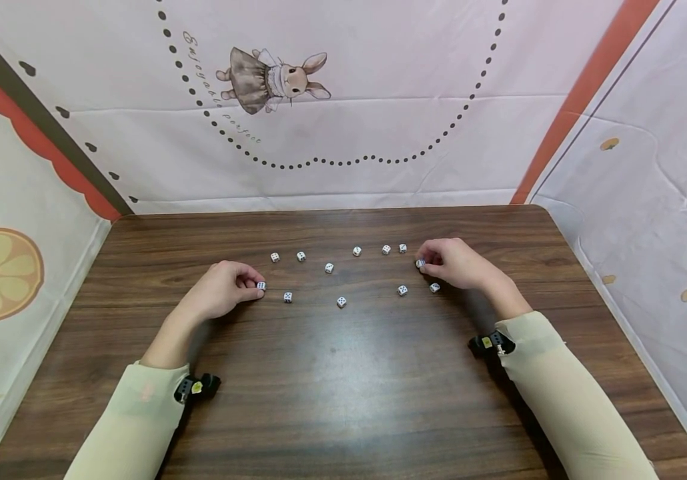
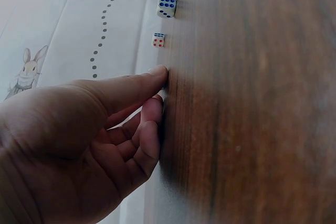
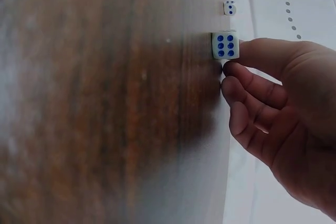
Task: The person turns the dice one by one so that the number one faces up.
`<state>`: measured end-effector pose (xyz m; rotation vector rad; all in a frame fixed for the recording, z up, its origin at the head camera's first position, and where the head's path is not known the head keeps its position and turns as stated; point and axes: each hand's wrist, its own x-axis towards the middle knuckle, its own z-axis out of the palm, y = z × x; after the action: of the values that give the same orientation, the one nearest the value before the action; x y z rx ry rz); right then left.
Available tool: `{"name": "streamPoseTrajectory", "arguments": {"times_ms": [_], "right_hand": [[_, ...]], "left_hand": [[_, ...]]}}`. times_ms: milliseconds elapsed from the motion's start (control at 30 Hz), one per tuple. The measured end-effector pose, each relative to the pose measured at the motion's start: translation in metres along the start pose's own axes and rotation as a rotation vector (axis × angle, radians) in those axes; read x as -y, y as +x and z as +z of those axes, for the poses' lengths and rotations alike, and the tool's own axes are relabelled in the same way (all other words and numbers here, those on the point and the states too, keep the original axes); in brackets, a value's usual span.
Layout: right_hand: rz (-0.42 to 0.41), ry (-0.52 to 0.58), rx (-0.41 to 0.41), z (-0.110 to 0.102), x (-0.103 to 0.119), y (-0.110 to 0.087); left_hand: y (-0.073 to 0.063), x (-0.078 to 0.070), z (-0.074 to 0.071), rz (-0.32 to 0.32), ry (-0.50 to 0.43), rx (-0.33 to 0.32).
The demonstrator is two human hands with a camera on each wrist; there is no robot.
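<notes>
On the left of the table my left hand (image 1: 223,288) pinches a white die (image 1: 261,286) between thumb and fingertips. In the left wrist view that die is hidden behind the thumb (image 2: 142,83). My right hand (image 1: 454,261) holds another white die (image 1: 420,263) at its fingertips, low over the table at the right. Just in front of the right hand sits a die (image 1: 435,288); in the right wrist view a large die with six blue pips (image 3: 226,45) overlaps the thumb tip. Close to the left hand lies a die (image 1: 287,297) to its right.
Several more dice lie scattered between the hands, among them one die (image 1: 329,268) near the middle and one die (image 1: 341,302) closer to me. A brown wood-grain table (image 1: 331,400) bears them all. Behind it hangs a white printed cloth (image 1: 379,127).
</notes>
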<state>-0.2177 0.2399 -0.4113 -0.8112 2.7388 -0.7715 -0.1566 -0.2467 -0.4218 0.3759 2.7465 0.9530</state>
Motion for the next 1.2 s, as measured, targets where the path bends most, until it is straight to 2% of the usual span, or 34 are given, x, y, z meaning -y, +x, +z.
{"name": "streamPoseTrajectory", "arguments": {"times_ms": [600,1200], "right_hand": [[0.013,0.060,-0.019,0.000,-0.012,-0.001],[0.061,0.095,0.013,0.000,-0.017,-0.002]], "left_hand": [[0.003,0.000,0.000,-0.012,0.007,0.002],[0.002,0.001,0.002,-0.018,0.001,0.002]]}}
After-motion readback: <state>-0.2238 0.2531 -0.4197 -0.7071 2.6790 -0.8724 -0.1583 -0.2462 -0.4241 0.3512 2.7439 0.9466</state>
